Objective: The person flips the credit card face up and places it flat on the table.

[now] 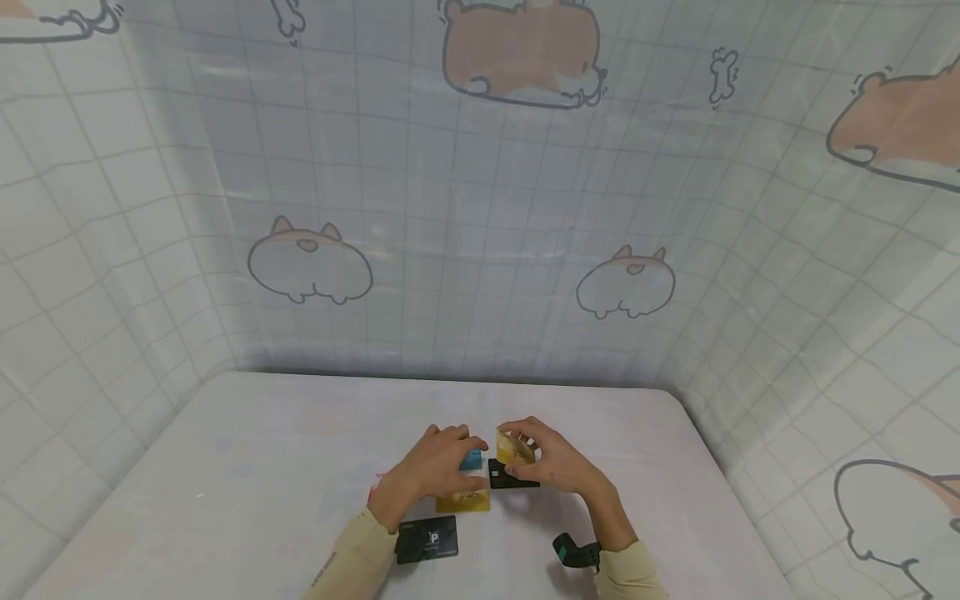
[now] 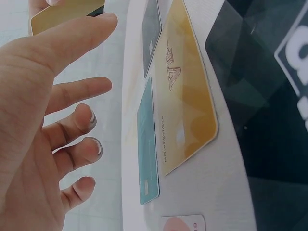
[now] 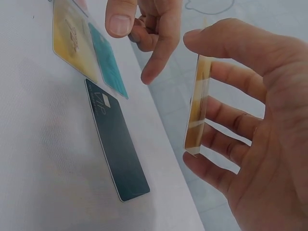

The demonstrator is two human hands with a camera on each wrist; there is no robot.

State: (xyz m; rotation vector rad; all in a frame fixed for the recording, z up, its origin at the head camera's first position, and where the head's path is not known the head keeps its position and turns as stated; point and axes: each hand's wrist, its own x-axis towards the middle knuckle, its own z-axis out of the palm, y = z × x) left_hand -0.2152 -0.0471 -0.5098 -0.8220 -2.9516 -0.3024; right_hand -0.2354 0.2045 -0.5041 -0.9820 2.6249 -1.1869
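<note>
The right hand pinches a gold card edgewise, while the left hand hovers, apparently empty, over a teal card.

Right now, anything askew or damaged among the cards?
Nothing damaged. The cards on the table lie flat at mixed angles: gold card, teal card, dark VIP card, black card. Only a second gold card is off the table, held on edge in the right hand.
</note>
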